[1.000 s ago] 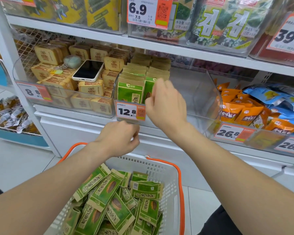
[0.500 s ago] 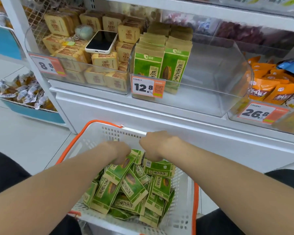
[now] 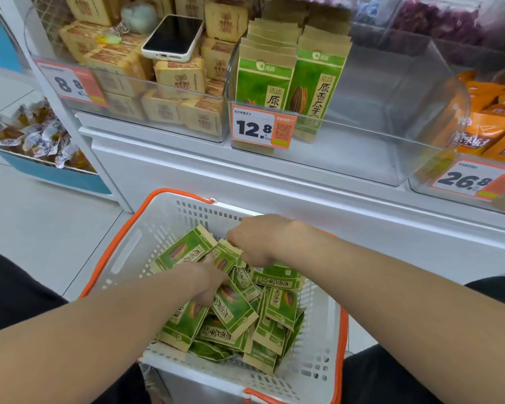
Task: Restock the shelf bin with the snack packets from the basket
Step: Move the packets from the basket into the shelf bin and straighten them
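A white shelf stood over a pale tiled floor, with a white, orange-handled basket just below it. The clear shelf bin bore a price tag reading "12.8", and green sunflower-seed packs stood upright at its left end. A neighbouring tag read "26.8". A phone lay on tan packs to the left. Green snack packets lay heaped in the basket. The right grip was narrow, its fingers curled and pinching the top edge of one packet. The left grip sat curled among the heap, and it could not be told whether it held any.

A phone lies on tan wrapped blocks; orange packets sit far to the right.
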A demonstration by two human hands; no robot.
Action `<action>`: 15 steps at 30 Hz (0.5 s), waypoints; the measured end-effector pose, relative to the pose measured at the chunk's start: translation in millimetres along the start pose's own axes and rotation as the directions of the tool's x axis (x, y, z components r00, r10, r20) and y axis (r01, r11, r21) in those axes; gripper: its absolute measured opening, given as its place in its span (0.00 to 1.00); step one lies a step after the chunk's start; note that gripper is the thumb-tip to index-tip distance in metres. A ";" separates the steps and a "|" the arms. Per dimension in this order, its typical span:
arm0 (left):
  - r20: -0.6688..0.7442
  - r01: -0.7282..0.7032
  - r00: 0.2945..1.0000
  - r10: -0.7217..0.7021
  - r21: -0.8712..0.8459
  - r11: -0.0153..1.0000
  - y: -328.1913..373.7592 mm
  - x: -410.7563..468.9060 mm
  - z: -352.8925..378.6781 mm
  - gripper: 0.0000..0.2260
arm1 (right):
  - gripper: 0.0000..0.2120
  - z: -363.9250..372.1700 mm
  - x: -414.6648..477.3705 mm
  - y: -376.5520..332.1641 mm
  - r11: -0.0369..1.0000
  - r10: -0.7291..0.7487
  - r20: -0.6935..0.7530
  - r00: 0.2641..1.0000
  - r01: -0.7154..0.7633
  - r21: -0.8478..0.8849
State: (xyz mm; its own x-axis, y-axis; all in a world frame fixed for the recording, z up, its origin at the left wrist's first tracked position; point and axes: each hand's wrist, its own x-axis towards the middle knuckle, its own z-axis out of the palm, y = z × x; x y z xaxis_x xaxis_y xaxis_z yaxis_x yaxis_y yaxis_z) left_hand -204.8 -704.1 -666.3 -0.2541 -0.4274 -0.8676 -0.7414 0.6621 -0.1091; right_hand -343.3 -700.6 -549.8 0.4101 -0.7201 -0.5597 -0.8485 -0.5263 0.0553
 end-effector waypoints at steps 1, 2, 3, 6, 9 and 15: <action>-0.029 -0.013 0.999 0.014 0.011 1.000 0.7 1.9 1.6 0.32 | 0.15 0.0 -0.4 1.4 1.000 0.005 0.000 1.000 -0.005 0.013; -0.057 -0.027 0.998 0.028 0.022 0.999 2.2 1.2 2.2 0.30 | 0.17 0.1 -1.1 2.7 1.000 0.009 0.002 1.000 -0.009 0.025; -0.088 -0.043 0.995 0.046 0.034 0.999 3.7 0.2 2.9 0.29 | 0.18 0.5 -1.8 4.2 0.999 0.014 0.007 1.000 -0.014 0.032; -0.207 -0.097 0.972 0.109 0.065 0.993 7.8 -1.3 6.1 0.30 | 0.17 2.3 -4.2 7.3 0.999 0.037 0.019 0.999 -0.037 0.034; -0.315 -0.105 0.942 0.117 0.057 0.993 9.4 2.1 11.2 0.29 | 0.15 3.4 -7.9 7.7 0.998 0.052 0.024 0.998 -0.053 0.036; -0.520 -0.030 0.854 0.007 -0.036 0.999 1.1 -1.2 0.5 0.15 | 0.12 1.4 -17.8 6.7 0.998 0.064 0.041 0.997 -0.064 0.016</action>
State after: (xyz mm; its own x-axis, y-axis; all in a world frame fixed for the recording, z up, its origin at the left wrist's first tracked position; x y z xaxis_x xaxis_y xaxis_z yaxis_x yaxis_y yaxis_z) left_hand -204.9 -702.5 -665.6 -0.5449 -0.6808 -0.4895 -0.7555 0.6519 -0.0656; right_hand -356.8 -690.7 -540.5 0.3410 -0.7329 -0.5886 -0.8783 -0.4717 0.0784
